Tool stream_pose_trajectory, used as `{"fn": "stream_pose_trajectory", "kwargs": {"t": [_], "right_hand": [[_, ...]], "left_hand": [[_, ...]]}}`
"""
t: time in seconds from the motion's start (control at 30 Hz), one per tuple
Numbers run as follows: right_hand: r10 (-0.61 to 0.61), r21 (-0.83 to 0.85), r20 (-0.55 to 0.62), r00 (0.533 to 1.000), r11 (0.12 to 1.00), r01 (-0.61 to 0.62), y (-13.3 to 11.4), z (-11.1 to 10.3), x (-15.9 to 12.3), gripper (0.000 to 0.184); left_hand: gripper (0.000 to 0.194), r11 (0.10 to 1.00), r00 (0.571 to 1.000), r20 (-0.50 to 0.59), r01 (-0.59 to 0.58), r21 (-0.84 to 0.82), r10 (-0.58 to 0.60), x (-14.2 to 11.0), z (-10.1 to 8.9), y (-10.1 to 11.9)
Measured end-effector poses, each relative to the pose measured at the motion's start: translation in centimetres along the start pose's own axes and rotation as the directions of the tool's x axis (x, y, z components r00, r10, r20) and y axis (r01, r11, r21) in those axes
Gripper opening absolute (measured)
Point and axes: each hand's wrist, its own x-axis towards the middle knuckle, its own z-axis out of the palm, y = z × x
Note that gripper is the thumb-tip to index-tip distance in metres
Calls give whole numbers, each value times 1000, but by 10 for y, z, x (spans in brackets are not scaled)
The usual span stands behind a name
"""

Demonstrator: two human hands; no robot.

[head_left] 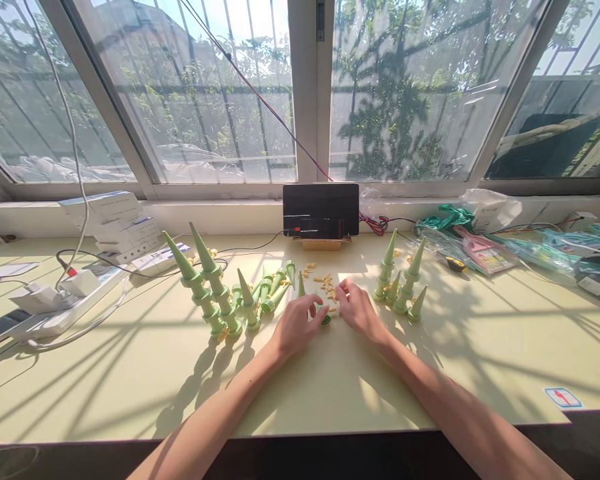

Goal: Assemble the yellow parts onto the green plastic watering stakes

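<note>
My left hand (297, 325) is closed around a small green plastic piece (325, 319), thumb and forefinger at its edge, just above the table. Partly behind that hand stands a green cone (301, 285). My right hand (357, 308) has its fingers curled together beside a loose scatter of small yellow pieces (324, 280); what lies between its fingertips is hidden. Left of my hands, tall green cone-topped towers (215, 287) stand upright near a shorter cone (247, 300) and several green tubes (276, 287). More green towers (405, 280) stand to the right.
A dark tablet (321, 207) leans on a stand at the back, below the windows. White boxes (115, 227) and a power strip (73, 313) with cables lie on the left. Plastic bags (485, 247) and a yellow-black tool (453, 265) sit at the back right.
</note>
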Motion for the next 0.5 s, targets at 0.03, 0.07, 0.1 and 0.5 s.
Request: {"fn": "stream_pose_trajectory", "kwargs": {"t": [0.03, 0.07, 0.1, 0.5], "right_hand": [[5, 20, 8, 1000, 1000, -5, -1, 0, 0, 28], [13, 33, 15, 1000, 999, -14, -1, -1, -1, 27], [23, 38, 22, 999, 999, -24, -2, -1, -1, 26], [120, 50, 109, 987, 991, -126, -11, -1, -5, 21]], "left_hand": [[24, 1000, 1000, 3, -1, 5, 1, 0, 0, 0], [23, 1000, 1000, 7, -1, 9, 1, 0, 0, 1], [23, 1000, 1000, 11, -1, 12, 0, 0, 0, 1], [21, 999, 998, 64, 29, -23, -28, 0, -2, 4]]}}
